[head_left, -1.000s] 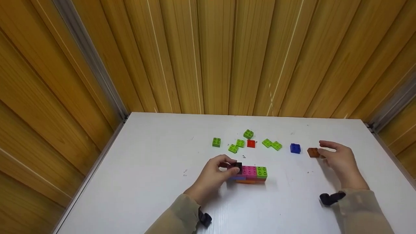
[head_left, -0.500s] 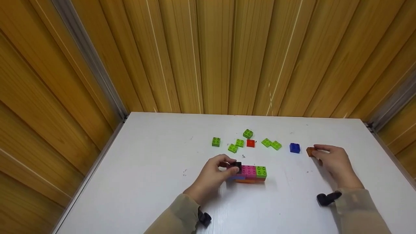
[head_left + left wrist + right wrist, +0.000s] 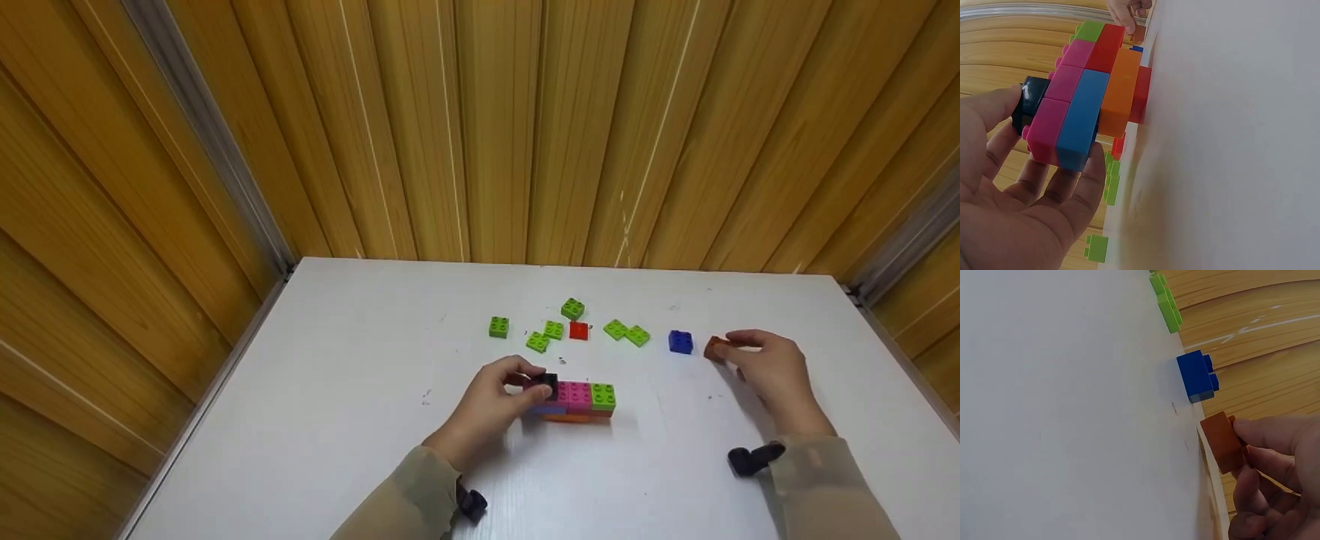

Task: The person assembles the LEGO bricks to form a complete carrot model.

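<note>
My left hand (image 3: 491, 397) is at a stack of toy building bricks (image 3: 579, 393) in front of me. Thumb and index finger pinch a black brick (image 3: 1034, 95) at the stack's left end, and the other fingers curl behind the stack. Pink and green bricks form its top row, over red and blue (image 3: 1083, 112), then an orange brick (image 3: 1120, 90) and a red one at the bottom. Over on the right, my right hand (image 3: 771, 373) pinches a brown brick (image 3: 1223, 441) between thumb and fingers, slightly tilted. Whether it touches the table cannot be told.
Just left of the brown brick stands a blue brick (image 3: 681, 342). Several light green bricks, including one at the left (image 3: 499, 327), lie spread behind the stack, with a flat red brick (image 3: 578, 331) among them. Wood-patterned panels (image 3: 495, 135) rise behind the white table (image 3: 360, 337).
My right hand has moved slightly left and its fingers have closed on the brown brick, which has turned and shifted a little left. The left hand and the stack have stayed put.
</note>
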Tool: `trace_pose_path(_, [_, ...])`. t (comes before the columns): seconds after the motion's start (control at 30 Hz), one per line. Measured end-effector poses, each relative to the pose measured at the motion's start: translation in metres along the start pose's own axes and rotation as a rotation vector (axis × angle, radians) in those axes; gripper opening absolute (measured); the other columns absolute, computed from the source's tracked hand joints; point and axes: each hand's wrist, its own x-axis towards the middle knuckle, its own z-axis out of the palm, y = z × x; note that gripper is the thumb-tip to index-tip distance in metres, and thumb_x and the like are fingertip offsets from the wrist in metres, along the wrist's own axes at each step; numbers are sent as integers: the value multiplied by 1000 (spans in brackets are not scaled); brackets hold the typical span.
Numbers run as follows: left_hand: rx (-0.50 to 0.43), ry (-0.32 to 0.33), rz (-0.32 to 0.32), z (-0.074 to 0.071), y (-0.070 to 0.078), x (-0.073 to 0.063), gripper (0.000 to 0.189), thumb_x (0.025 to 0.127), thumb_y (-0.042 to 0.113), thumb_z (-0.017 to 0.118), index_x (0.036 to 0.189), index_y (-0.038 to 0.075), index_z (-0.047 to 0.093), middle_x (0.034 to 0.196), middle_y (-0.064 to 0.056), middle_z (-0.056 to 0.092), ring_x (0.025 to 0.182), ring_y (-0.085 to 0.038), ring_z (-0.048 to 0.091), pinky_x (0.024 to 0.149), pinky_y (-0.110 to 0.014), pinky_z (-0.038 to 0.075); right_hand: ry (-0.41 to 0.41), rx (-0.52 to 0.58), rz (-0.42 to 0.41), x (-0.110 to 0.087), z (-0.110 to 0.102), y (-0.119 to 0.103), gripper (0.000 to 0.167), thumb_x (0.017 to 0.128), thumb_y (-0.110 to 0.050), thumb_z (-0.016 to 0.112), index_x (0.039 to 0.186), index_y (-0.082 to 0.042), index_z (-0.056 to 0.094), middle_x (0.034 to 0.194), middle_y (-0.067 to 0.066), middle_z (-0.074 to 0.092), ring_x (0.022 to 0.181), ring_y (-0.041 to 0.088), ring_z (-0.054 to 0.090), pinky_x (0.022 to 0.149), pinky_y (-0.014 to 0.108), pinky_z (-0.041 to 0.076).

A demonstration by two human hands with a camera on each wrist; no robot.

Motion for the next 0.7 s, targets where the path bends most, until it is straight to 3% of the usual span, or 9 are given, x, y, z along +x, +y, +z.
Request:
trace_pose_path(0.17, [-1,-1,2,0,-1,0,22,104,31,85,124,24,79,129,2,76,121,-18,67,100,-34,55,23,3,5,-3,1,-8,70,111,-48,70,162,-2,55,169,28,53,135,38,59,93,26,54])
trace_pose_path(0.27, [-1,-1,-1,-1,-1,0,22,104,31,85,124,24,79,129,2,76,121,-18,67,99,-34,56,18,15,-2,-5,3,-14,72,110,-51,71,162,-3,56,168,27,53,133,37,61,95,33,57])
trace_pose_path(0.5, [-3,-1,-12,-1,-1,0,22,104,32,85,123,24,79,130,2,76,121,-18,66,99,-34,55,-18,23,-83,-13,11,-30,70,109,-53,73,156,-4,62,162,27,59,121,29,64,85,24,61])
trace_pose_path(0.7, [14,5,-17,-1,-1,-1,23,103,33,85,124,25,79,130,3,76,121,-18,66,100,-35,57,-48,30,-199,-20,21,-43,65,106,-48,79,149,0,69,152,26,67,105,7,71,86,22,62])
